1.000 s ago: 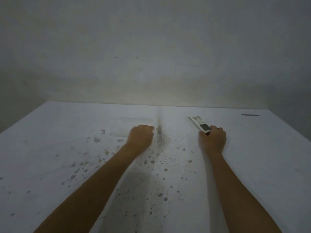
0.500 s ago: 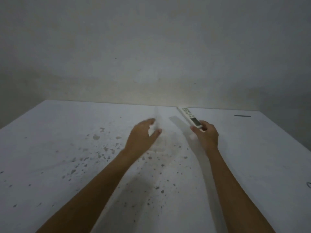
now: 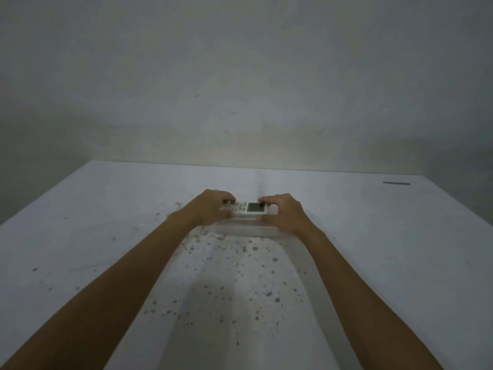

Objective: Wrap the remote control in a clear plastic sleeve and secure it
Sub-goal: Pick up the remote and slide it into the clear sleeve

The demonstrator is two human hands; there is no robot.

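A white remote control (image 3: 246, 208) with a small grey screen lies crosswise between both hands, above the middle of the table. My left hand (image 3: 210, 208) grips its left end with fingers curled over the buttons. My right hand (image 3: 284, 213) grips its right end, thumb in front and fingers on top. A clear plastic sleeve (image 3: 248, 231) shows faintly just below and in front of the remote as a pale translucent band; its edges are hard to make out.
The white table (image 3: 93, 236) is speckled with dark spots in the middle. A thin dark strip (image 3: 396, 183) lies at the far right near the back edge. A plain grey wall stands behind the table.
My right hand has brought the remote from the right to the centre and turned it crosswise. My left hand has closed on its other end.
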